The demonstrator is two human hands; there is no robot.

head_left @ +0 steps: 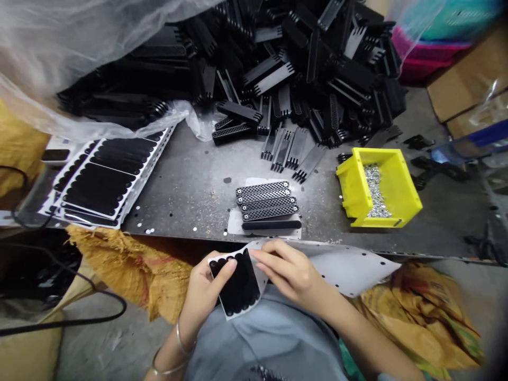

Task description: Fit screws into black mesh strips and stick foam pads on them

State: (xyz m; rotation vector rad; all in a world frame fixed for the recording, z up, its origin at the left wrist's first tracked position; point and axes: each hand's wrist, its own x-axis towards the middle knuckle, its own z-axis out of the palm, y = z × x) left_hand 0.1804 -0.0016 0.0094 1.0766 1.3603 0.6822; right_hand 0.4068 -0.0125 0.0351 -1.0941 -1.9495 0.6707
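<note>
My left hand [202,293] grips the end of a white backing sheet [341,270] that carries black scalloped adhesive pads [236,283]. My right hand [286,267] pinches the same sheet a little further along, and the sheet curves away to the right, punched with small holes. Just beyond my hands, a short stack of black perforated plastic comb-like parts [268,203] lies on a white paper on the metal workbench [190,206]. A black pad strip [272,225] lies along the stack's near side.
A large heap of black plastic comb parts [301,69] fills the back of the bench. Stacked pad sheets [103,177] lie at left under plastic film. A yellow bin [377,188] holds small metal screws at right. Woven yellow sacks hang below the bench edge.
</note>
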